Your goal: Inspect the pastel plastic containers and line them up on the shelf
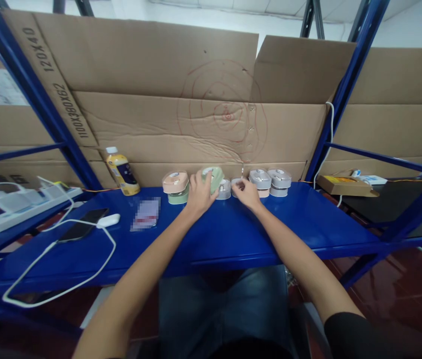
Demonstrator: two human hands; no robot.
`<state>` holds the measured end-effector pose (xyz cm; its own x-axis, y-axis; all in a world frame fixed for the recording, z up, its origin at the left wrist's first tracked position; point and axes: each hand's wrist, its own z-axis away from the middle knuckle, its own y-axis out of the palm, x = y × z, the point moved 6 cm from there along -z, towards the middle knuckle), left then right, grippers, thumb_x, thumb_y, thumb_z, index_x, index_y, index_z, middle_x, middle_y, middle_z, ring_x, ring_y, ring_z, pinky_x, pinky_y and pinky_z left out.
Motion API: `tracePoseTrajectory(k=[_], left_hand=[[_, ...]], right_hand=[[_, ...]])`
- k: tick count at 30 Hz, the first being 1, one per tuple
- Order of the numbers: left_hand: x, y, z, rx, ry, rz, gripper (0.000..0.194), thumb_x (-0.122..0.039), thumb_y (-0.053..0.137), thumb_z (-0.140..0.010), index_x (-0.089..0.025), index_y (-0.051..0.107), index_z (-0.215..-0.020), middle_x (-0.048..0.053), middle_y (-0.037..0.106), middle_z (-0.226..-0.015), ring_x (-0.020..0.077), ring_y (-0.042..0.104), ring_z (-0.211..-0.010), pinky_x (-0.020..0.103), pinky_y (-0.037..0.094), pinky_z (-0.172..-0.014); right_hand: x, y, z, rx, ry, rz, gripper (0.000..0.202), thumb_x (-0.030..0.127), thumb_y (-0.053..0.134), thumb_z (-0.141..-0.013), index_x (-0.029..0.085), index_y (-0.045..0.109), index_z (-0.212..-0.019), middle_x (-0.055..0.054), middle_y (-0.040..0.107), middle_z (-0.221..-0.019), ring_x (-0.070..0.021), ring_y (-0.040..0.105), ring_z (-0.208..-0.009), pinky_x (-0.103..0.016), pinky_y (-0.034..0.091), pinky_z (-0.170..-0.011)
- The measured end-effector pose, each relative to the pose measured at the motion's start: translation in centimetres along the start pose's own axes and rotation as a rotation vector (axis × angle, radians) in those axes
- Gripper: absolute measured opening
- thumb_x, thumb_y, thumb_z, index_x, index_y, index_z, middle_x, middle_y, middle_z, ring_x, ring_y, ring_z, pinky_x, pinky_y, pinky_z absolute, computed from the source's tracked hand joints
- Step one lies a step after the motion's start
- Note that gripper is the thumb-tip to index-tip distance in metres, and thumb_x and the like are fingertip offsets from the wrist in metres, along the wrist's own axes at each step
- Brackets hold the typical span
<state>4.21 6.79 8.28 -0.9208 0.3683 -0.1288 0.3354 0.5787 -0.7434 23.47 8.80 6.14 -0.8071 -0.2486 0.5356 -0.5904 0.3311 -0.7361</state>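
A row of small lidded containers stands along the back of the blue table. My left hand (200,192) is closed round a green container (213,176), raised beside a grey one (224,190). My right hand (246,192) has its fingers bent together at another pale container (235,183), partly hidden behind them. Left of my left hand, a peach container (175,182) sits on a green one (178,197). Two stacks stand right of my right hand: a grey container (259,178) over a peach one (263,193), and two grey ones (279,180).
A yellow bottle (123,172) and a flat packet (146,214) stand and lie left of the containers. Farther left are a phone (83,224), white cables and a power strip (27,209). Cardboard (139,114) backs the blue table (211,239); blue posts flank it.
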Motion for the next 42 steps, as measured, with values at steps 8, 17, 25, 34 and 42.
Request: tracePoseTrajectory(k=[8, 17, 25, 34, 42], left_hand=[[-2.3, -0.5, 6.5, 0.286, 0.473, 0.483, 0.074, -0.030, 0.069, -0.087, -0.026, 0.043, -0.157, 0.014, 0.038, -0.161, 0.0340, 0.039, -0.151, 0.049, 0.036, -0.126], [0.5, 3.1, 6.3, 0.389, 0.183, 0.657, 0.104, -0.051, 0.089, -0.067, -0.020, 0.041, -0.154, 0.018, 0.056, -0.149, 0.0400, 0.056, -0.136, 0.054, 0.047, -0.115], [0.8, 2.7, 6.6, 0.365, 0.146, 0.684, 0.115, -0.052, 0.091, -0.067, -0.021, 0.032, -0.160, 0.018, 0.058, -0.147, 0.0379, 0.059, -0.133, 0.053, 0.048, -0.112], [0.9, 2.5, 6.9, 0.395, 0.260, 0.531, 0.047, -0.054, 0.065, -0.094, -0.024, 0.074, -0.128, 0.013, 0.059, -0.134, 0.0330, 0.058, -0.129, 0.052, 0.045, -0.117], [2.7, 2.4, 5.8, 0.283, 0.170, 0.572, 0.049, -0.057, 0.054, -0.098, -0.020, 0.076, -0.121, 0.014, 0.063, -0.132, 0.0319, 0.061, -0.129, 0.050, 0.047, -0.115]], right_hand=[[1.3, -0.4, 3.1, 0.380, -0.506, -0.238, 0.096, 0.051, 0.093, -0.066, 0.020, 0.054, -0.148, -0.014, 0.058, -0.149, -0.0293, 0.056, -0.137, -0.043, 0.042, -0.117], [2.3, 1.5, 5.5, 0.462, -0.406, 0.045, 0.106, 0.068, 0.087, -0.066, 0.018, 0.048, -0.151, -0.018, 0.057, -0.138, -0.0359, 0.061, -0.126, -0.050, 0.051, -0.105], [1.0, 0.2, 3.7, 0.455, -0.359, -0.095, 0.069, 0.065, 0.074, -0.085, 0.020, 0.064, -0.136, -0.011, 0.070, -0.129, -0.0282, 0.067, -0.117, -0.042, 0.053, -0.101], [-3.6, -2.4, 2.0, 0.546, -0.117, 0.106, 0.079, 0.072, 0.070, -0.085, 0.016, 0.061, -0.140, -0.016, 0.067, -0.141, -0.0329, 0.066, -0.124, -0.041, 0.052, -0.104], [-4.8, -3.0, 1.4, 0.474, -0.029, 0.078, 0.092, 0.075, 0.069, -0.083, 0.015, 0.053, -0.150, -0.018, 0.061, -0.149, -0.0349, 0.063, -0.132, -0.047, 0.049, -0.112]])
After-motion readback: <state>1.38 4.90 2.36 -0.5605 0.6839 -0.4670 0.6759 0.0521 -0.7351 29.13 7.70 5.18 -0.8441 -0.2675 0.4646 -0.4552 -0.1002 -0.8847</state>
